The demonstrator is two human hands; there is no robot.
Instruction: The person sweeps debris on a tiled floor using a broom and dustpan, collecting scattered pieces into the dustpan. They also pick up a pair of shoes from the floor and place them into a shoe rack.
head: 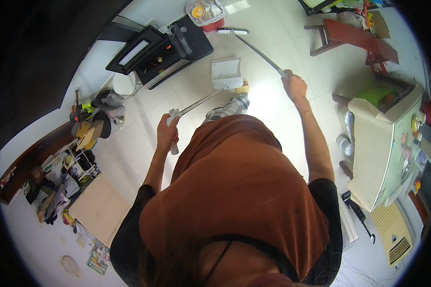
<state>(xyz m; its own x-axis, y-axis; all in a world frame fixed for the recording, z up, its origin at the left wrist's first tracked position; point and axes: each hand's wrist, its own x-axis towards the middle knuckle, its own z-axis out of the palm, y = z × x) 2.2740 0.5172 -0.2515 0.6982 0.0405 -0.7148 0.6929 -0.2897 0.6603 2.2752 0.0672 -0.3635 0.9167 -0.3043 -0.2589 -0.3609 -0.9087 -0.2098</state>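
My left hand (168, 133) grips the pale handle of a long-handled dustpan. Its metal rod slopes down to the white pan (227, 73), which rests on the tiled floor just ahead of my slippered foot (242, 87). In my right hand (295, 86) is the grey stick of a broom (260, 53). The white broom head (232, 32) with dark bristles lies farther off, close to a red and white bin (211, 19) heaped with litter. A gap of floor separates the broom head from the pan. Small specks seem to lie inside the pan.
A black TV cabinet (197, 37) stands ahead on the left, with a white bucket (123, 84) by its near end. To the right are a reddish wooden bench (361, 39) and a cloth-covered table (370, 158). Left, a cluttered rack (80, 158) adjoins a pale cabinet (100, 208).
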